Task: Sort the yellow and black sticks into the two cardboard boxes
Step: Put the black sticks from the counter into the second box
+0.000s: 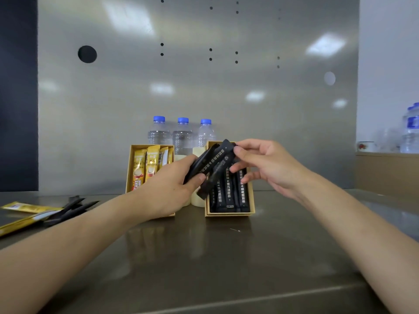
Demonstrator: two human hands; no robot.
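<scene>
Two cardboard boxes lean upright at the back of the table. The left box holds several yellow sticks. The right box holds several black sticks. My left hand grips a small bunch of black sticks between the boxes. My right hand pinches the top end of one of those sticks, just above the right box. More loose sticks lie at the far left of the table: yellow sticks and black sticks.
Three water bottles with blue caps stand behind the boxes against a metal wall. Cream-coloured rolls sit between the boxes. A cardboard carton with a cup and large bottles on it stands at the right.
</scene>
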